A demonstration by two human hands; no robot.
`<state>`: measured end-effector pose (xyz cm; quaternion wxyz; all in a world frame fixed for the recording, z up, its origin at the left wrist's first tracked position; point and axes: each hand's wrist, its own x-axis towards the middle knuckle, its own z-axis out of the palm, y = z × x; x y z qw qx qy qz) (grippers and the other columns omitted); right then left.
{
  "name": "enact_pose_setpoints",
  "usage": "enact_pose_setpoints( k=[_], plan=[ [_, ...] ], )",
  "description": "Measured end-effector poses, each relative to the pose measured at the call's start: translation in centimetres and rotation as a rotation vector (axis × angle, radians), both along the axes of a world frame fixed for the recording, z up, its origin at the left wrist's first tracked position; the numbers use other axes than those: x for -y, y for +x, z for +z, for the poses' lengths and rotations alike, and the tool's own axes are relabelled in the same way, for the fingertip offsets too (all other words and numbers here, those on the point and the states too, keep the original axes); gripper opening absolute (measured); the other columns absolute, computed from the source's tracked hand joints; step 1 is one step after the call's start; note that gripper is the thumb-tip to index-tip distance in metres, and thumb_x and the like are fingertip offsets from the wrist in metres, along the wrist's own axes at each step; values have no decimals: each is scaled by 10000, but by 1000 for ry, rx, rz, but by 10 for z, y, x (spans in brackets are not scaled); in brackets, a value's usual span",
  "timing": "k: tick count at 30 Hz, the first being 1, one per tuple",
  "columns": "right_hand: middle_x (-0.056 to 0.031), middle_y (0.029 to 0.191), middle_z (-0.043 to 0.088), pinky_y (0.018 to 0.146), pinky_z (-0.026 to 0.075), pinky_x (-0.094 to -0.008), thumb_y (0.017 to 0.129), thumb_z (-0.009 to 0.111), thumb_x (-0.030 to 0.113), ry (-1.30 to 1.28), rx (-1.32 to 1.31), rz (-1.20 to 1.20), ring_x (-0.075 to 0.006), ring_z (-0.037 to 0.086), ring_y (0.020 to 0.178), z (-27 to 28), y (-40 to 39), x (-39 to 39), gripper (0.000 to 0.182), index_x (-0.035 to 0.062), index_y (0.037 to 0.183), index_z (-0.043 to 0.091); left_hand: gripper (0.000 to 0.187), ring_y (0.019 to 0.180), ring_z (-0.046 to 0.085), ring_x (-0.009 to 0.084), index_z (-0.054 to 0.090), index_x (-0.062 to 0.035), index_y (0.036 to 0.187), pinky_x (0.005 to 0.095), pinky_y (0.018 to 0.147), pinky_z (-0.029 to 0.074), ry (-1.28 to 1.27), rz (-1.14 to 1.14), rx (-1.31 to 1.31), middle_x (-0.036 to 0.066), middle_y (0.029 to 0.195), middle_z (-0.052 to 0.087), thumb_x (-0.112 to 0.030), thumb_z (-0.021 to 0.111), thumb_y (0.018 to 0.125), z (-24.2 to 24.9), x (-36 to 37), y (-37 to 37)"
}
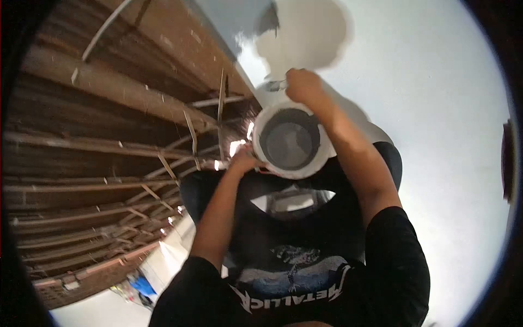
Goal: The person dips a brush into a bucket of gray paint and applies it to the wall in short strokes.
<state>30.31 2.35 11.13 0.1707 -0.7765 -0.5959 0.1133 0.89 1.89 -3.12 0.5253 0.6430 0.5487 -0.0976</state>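
A white bucket (262,121) with grey paint (287,146) inside rests at my lap, its opening facing up at me. My left hand (245,162) is closed on the bucket's left side, near a reddish part of its handle or rim. My right hand (303,87) is closed above the bucket, close to the wall. From its fingers a small grey-tipped tool, apparently a paintbrush (277,85), points left toward the wall's edge; most of its handle is hidden in the fist.
A pale wall (436,109) fills the right side, with a darker unevenly coated strip (239,49) along its upper edge. Wooden roof beams (163,103) run close on the left. A blue item (141,285) lies far below at left. A dark object (508,163) stands at the right edge.
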Motion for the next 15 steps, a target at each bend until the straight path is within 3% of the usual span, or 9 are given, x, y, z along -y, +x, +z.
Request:
enact_pose_setpoints(
  k=[1,2,4,6,9,11,12,15],
  plan=[
    [-226,903,673,814,510,-471,761,592,108,-95,-14,10,-385,652,897,9,5,8,193,7,912,658,992,1199,524,273,444,-30,1356,382,1012,416,87,69,-144,174,1336,511,-225,925,511,30,10,11],
    [-234,921,670,823,509,-467,767,590,114,-147,-3,44,-391,648,911,10,9,19,210,1,930,658,962,1189,528,268,474,-21,1315,383,1016,410,43,132,1,157,1293,539,-221,932,493,22,10,7],
    [-248,957,665,842,508,-461,779,584,125,-242,22,107,-401,642,940,14,10,38,244,-11,967,659,934,1182,533,270,495,-10,1271,377,1011,413,-7,148,20,154,1257,555,-214,936,473,56,16,10],
    [-224,991,672,843,513,-443,803,607,185,-368,85,70,-372,648,967,19,-9,59,257,11,982,669,917,1192,525,268,513,1,1241,373,1012,411,70,145,130,153,1245,559,-207,939,455,-16,1,-11],
    [-218,1031,670,848,517,-439,816,620,218,-498,160,22,-364,647,988,-12,-21,70,288,16,1015,671,941,1186,528,286,530,18,1215,377,1008,414,135,55,-2,164,1255,554,-302,937,430,26,10,-6],
    [-226,1055,661,858,512,-448,814,616,203,-556,157,29,-370,640,1004,-37,-23,75,303,6,1039,663,1023,1183,530,307,506,25,1248,367,1008,417,130,-85,32,187,1290,532,-387,934,415,12,4,-11],
    [-231,1068,655,865,507,-455,810,611,186,-581,137,49,-372,634,1017,-43,-24,75,309,-2,1052,657,842,1108,582,275,618,-7,1140,344,976,434,158,80,34,151,1166,635,-258,946,405,63,20,-5],
    [-231,1076,654,866,508,-459,814,600,179,-618,115,30,-372,633,1021,-58,-20,73,309,1,1060,654,858,1073,601,262,613,7,1139,335,954,449,156,115,192,149,1133,646,-283,949,404,35,20,-14]
  ],
)
